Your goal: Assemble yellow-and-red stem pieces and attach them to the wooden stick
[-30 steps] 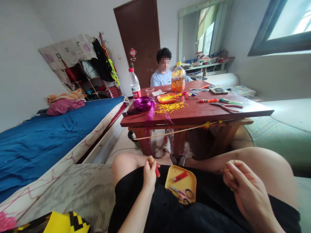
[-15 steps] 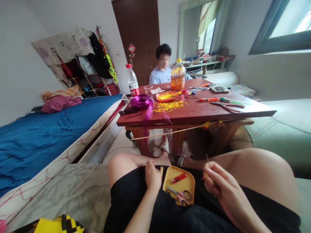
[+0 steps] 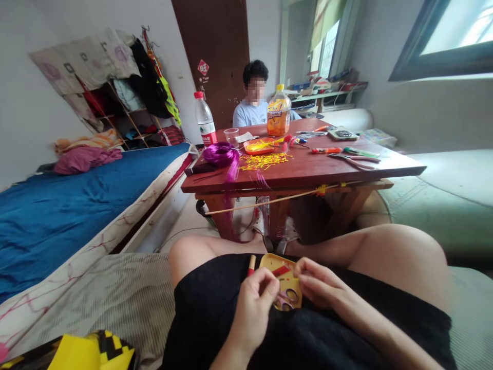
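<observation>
Over my black-clothed lap (image 3: 215,288), my left grip (image 3: 256,298) has thumb and forefinger together, contents indistinct; my right grip (image 3: 321,285): closure I cannot tell. Between them: shallow yellow tray (image 3: 268,262), round-cornered, containing scissors (image 3: 284,297) with 2 pinkish loops. Beside tray: red, tan-ended rod (image 3: 251,266). Inside: flat red piece (image 3: 281,270).

Bright daylight comes from the window (image 3: 462,36), up and right of the table (image 3: 298,167), and its glass glares white. The table's right end shines. Underneath, it is dark. Left of the table, the bed (image 3: 84,205) looks stretched and tipped. Nearer than the table, the left hand (image 3: 256,300) and right hand (image 3: 321,288) look a bit fuzzy.
</observation>
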`<action>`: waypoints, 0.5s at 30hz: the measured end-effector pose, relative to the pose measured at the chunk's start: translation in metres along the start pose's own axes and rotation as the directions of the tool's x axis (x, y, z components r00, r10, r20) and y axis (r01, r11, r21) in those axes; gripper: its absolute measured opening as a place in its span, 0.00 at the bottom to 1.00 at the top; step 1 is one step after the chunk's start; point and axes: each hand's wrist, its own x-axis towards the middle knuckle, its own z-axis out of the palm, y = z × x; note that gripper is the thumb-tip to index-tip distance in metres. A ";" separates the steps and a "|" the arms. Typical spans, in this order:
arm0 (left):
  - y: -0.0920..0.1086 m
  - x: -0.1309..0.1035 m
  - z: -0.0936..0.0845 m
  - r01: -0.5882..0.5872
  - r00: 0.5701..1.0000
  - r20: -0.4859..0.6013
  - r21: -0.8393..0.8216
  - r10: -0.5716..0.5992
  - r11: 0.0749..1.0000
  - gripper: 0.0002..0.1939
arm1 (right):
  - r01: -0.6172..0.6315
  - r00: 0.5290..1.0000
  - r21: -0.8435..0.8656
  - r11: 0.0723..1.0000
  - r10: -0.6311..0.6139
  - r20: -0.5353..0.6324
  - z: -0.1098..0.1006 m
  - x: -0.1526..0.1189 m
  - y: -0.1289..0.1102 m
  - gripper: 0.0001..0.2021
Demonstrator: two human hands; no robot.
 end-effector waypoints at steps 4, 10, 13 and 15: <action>0.000 0.003 -0.016 0.113 0.988 -0.057 -0.393 -0.147 0.913 0.10 | 0.013 0.995 -0.667 0.745 0.056 0.082 -0.012 0.029 0.030 0.09; -0.012 0.005 -0.019 0.108 0.964 -0.125 -0.629 -0.237 0.770 0.05 | 0.060 0.993 -0.835 0.546 0.052 0.105 0.023 0.064 0.073 0.09; -0.015 0.006 -0.022 0.105 0.954 -0.147 -0.655 -0.263 0.748 0.04 | 0.087 0.994 -0.876 0.474 0.017 0.108 0.031 0.056 0.078 0.11; -0.016 0.006 -0.023 0.118 0.944 -0.141 -0.701 -0.299 0.703 0.03 | 0.065 0.996 -0.900 0.431 0.027 0.085 0.033 0.047 0.079 0.10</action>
